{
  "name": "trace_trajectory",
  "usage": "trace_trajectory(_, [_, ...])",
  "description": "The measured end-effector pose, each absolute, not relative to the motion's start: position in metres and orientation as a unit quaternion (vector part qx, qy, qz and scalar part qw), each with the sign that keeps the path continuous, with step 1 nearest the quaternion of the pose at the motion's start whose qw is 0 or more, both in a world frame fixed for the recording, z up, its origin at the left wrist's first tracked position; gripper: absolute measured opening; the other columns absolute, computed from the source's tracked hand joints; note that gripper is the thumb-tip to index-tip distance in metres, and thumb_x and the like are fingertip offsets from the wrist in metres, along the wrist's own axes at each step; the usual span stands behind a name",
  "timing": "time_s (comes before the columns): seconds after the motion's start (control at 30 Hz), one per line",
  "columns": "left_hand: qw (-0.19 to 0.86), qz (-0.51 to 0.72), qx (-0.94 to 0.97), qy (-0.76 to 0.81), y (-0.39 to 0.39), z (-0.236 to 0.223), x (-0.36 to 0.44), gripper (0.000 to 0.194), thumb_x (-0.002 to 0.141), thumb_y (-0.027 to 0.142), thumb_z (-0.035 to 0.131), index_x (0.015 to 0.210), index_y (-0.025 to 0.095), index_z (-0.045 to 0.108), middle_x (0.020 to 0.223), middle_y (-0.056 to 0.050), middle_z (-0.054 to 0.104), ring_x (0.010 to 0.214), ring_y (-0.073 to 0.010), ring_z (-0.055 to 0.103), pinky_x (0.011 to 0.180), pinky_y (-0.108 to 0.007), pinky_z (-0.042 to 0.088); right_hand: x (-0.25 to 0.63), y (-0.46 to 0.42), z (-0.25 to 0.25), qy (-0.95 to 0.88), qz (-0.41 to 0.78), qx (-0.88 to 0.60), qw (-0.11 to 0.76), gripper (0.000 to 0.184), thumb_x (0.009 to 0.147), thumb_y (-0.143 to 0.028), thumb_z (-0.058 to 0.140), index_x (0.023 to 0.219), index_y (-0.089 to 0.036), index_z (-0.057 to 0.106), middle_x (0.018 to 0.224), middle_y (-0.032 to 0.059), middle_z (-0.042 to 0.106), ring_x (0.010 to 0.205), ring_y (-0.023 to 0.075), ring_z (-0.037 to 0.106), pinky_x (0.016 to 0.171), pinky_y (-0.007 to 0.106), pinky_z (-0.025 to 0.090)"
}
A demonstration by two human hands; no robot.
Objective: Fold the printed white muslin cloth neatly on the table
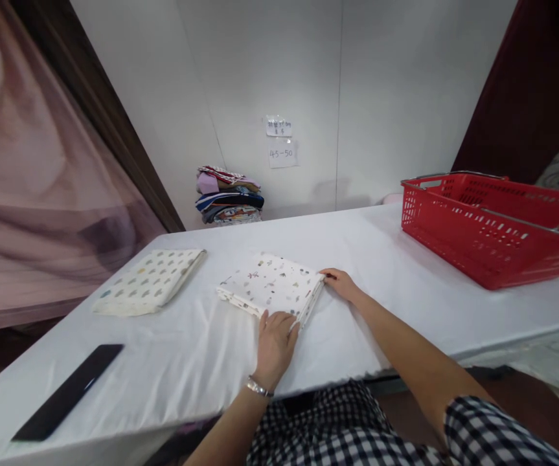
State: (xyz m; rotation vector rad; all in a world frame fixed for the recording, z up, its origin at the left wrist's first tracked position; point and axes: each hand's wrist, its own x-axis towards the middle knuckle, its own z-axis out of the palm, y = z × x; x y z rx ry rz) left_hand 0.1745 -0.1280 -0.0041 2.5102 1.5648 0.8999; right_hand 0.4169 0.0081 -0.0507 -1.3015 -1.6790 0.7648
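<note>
A folded white cloth [272,283] with small scattered prints lies on the white-covered table in front of me. My left hand [276,340] is at its near edge, fingers bent over the layers and thumb close to the near right corner. At the far right corner, my right hand [341,283] pinches the cloth between thumb and fingers. To the left lies a second folded cloth [155,279], cream with rows of grey cloud-like shapes; neither hand touches it.
A black flat object [68,391] lies at the table's [182,382] near left. On the right stands a red plastic basket [483,243] with metal handles. A stack of folded fabrics [229,197] rises behind the far edge, below paper signs [282,154] on the wall.
</note>
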Motion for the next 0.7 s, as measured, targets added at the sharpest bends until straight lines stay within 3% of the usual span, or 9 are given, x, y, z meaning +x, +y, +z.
trace_trajectory(0.2, [0.051,0.313,0.794,0.519,-0.1262,-0.0091,0.1742,0.024,0.087,0.029,0.040,0.088,0.024,0.064,0.095,-0.001,0.065,0.096,-0.0167,0.054,0.102,-0.047,0.023,0.4213,0.0024,-0.0469,-0.678,0.355,-0.475,0.435,0.039,0.070,-0.016,0.050,0.106,-0.023,0.064,0.108,0.0008,0.063,0.099,0.0164,0.056,0.092,0.031,0.039])
trace_trajectory(0.47, [0.084,0.339,0.767,0.538,-0.1225,-0.0134,0.1757,0.027,0.087,0.031,0.039,0.083,0.024,0.065,0.094,-0.001,0.065,0.094,-0.0169,0.055,0.102,-0.049,0.023,0.4178,0.0035,-0.0465,-0.664,0.326,-0.515,0.434,0.033,0.072,-0.023,0.053,0.103,-0.024,0.065,0.105,0.0010,0.064,0.095,0.0165,0.057,0.090,0.032,0.041])
trace_trajectory(0.7, [0.033,0.316,0.795,0.517,-0.1287,-0.0118,0.1784,0.023,0.086,0.028,0.041,0.092,0.023,0.063,0.097,-0.004,0.064,0.099,-0.0192,0.053,0.103,-0.050,0.023,0.4161,0.0073,-0.0465,-0.659,0.311,-0.547,0.412,0.027,0.075,-0.025,0.050,0.097,-0.026,0.066,0.097,-0.0017,0.066,0.091,0.0169,0.058,0.087,0.030,0.042])
